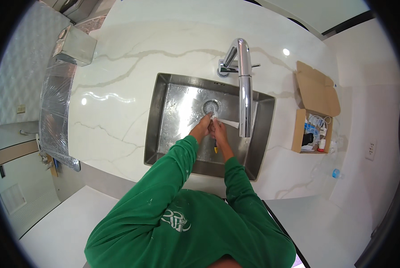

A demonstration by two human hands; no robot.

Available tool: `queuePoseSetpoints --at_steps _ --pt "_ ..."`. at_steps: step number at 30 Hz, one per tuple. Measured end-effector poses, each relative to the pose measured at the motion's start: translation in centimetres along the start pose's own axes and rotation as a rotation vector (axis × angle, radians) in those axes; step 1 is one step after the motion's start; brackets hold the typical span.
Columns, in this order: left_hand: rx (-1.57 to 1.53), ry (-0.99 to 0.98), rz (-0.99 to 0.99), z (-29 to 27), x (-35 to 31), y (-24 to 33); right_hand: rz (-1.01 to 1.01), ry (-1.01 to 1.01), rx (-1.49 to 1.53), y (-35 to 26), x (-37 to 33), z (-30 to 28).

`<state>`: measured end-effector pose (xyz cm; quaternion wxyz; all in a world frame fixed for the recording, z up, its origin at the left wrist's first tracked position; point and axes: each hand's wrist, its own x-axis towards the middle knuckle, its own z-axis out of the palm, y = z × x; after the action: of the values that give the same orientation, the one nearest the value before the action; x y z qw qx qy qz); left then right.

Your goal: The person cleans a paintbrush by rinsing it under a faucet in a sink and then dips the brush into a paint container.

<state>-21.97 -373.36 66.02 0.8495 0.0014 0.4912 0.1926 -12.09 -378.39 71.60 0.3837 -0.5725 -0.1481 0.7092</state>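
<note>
**Hazard note: hands working at the sink drain**

Both hands are together inside the steel sink (164,134), just in front of the drain (210,107). The left hand (201,129) and right hand (218,130) pinch a thin white strip (227,121) that runs from the drain side toward the tap spout (245,100). A yellow-tipped tool (216,148) shows below the right hand; whether it is gripped cannot be told.

Probable faults: the strip may slip from wet fingers and fall into the drain; the spout, close beside the drain, may obstruct the right hand.

white marble counter (119,89), steel sink (173,102), white floor (61,223)
</note>
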Motion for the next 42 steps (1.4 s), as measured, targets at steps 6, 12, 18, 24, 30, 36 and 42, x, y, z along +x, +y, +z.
queuePoseSetpoints --at_steps 6,12,18,24,30,36,42 --pt "-0.016 -0.035 0.087 -0.3 0.7 -0.1 -0.194 0.144 0.067 0.3 2.2 0.6" --pt "-0.04 0.16 0.04 -0.1 0.7 -1.0 0.118 0.182 0.258 0.4 3.1 1.0" --pt "-0.07 0.013 0.054 0.0 0.6 0.5 -0.063 0.0 0.333 1.6 4.6 0.7" --pt "-0.129 0.208 0.083 0.9 1.2 -0.2 0.122 0.116 0.374 1.2 4.9 1.0" --pt "0.001 0.021 0.102 -0.5 1.7 0.3 -0.026 0.145 0.269 2.3 5.1 1.6" --pt "-0.031 0.111 0.135 0.3 0.8 -0.2 0.096 0.352 0.341 0.6 4.3 2.5" --pt "-0.032 0.141 0.164 -0.1 0.1 0.0 0.014 0.198 0.24 2.6 4.8 3.0"
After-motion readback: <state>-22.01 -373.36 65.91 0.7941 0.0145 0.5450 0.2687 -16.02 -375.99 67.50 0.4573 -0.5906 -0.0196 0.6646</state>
